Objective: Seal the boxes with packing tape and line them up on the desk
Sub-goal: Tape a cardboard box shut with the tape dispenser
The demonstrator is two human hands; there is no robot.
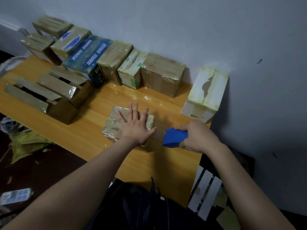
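A small tape-wrapped cardboard box (113,125) lies on the wooden desk (86,135) in front of me. My left hand (135,125) presses flat on its top with the fingers spread. My right hand (197,136) grips a blue tape dispenser (174,137) just right of the box, at its right side. A strip of clear tape seems to run from the dispenser to the box. Several sealed boxes (162,73) stand in a row along the wall.
A white box (206,95) with a torn top stands at the desk's right edge. Two open cardboard boxes (49,95) sit at the left. More boxes are stacked at the far left corner. Flattened white cartons (206,195) lean beside the desk on the right.
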